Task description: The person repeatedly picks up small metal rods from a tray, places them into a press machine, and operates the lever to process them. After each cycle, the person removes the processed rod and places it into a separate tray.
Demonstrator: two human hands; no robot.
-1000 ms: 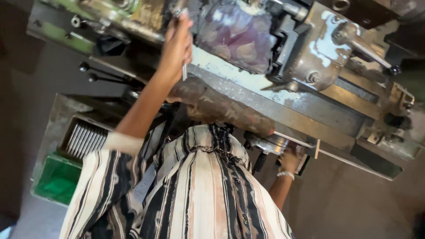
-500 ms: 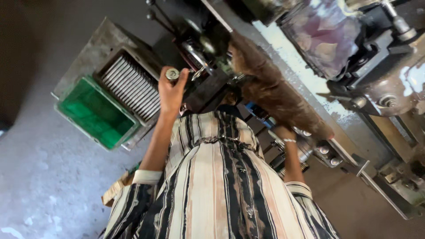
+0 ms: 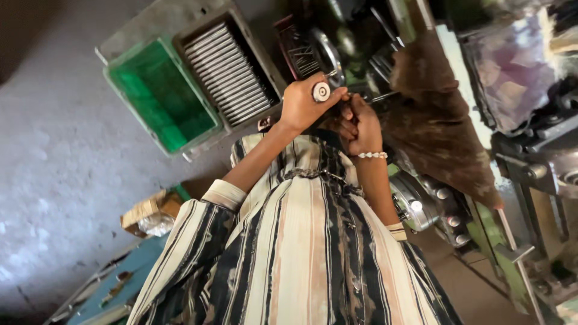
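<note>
The left hand [image 3: 304, 105] was curled shut around a small round metal part [image 3: 321, 91], its pale disc-shaped end face turned up toward the camera and pinched between thumb and forefinger, seemingly so that the face stayed level and in plain sight. The right hand [image 3: 360, 123], a beaded white bracelet [image 3: 373, 155] on its wrist, sat just beside it with fingers bent inward toward the same piece; a thin dark rod seemed to pass by its fingertips, though whether it actually gripped anything could not be told (the fingers overlapped in shadow). Both hands were raised close in front of the striped shirt [image 3: 301, 241], which would have kept the part steady against the body. Behind them stood a green tray [image 3: 162, 96] and, touching it on one side, a grey bin holding a row of flat metal plates [image 3: 226, 75] stacked on edge, near to hand. A heavy machine [image 3: 530, 162] draped with a brown cloth [image 3: 445, 132] filled the right side. The floor [image 3: 54, 180] was rough grey concrete, with a cardboard box [image 3: 147, 210] and a blue board [image 3: 114, 283] lying lower left.
</note>
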